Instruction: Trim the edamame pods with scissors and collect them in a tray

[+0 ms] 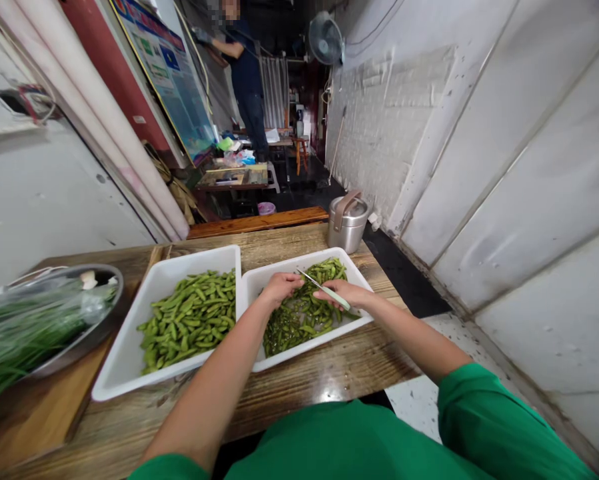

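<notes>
- The brown, grained wooden counter [349,365] carried everything below.
- A white, rectangular plastic tray [166,277] held plump green pods [194,313] in a heap.
- Beside it, a second white plastic tray [252,288] sat under both hands, scattered with smaller-looking, wet green pods [279,330].
- A round, silver metal pot with a brown handle [348,235] stood just behind that tray.
- The right hand [353,291] was closed around the scissors.
- The left hand [282,288] had its fingers bunched (whether they pinched a pod, I couldn't tell).
- The pale-green-handled, silver-bladed scissors [337,298] pointed toward the left fingertips.
</notes>
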The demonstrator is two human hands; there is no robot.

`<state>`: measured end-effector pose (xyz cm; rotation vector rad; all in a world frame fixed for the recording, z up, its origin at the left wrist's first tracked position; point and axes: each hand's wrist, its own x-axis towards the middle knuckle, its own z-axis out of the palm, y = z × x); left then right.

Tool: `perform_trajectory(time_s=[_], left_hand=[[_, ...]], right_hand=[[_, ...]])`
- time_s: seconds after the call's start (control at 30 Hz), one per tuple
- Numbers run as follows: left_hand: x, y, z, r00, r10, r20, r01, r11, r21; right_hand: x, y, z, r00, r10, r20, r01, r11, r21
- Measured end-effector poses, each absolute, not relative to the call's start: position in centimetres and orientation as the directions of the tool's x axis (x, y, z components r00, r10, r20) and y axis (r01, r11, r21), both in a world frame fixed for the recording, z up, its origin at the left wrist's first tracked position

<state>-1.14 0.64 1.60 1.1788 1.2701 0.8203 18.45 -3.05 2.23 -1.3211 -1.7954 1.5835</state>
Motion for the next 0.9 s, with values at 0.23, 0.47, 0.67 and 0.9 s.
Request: perform_trajectory(time_s=[0.23,0.47,0.67,0.9], left_hand=[[-1.6,1.0,1.6,0.231,0.908,-0.349,0.038,0.350,0.936],[-2.3,1.7,1.6,0.189,0.910,-0.368,-0.230,0.406,0.885],[-1.6,1.5,1.1,0.090,0.965,-0.246,-0.133,0.257,0.957],[-0.2,0.7,0.9,0.129,0.976,-0.176,0.088,0.166,0.982]], right_hand=[[18.6,-3.1,2.2,-0.429,0.865,-0.262,0.424,-0.063,-0.903],[18.2,-3.3,2.4,-0.472,0.822,-0.318,0.317,-0.178,-0.932],[17.8,-3.5,2.6,-0.494,0.786,-0.372,0.256,-0.277,-0.926],[17.9,-3.5,2.6,-0.471,0.827,-0.307,0.249,-0.209,-0.946]])
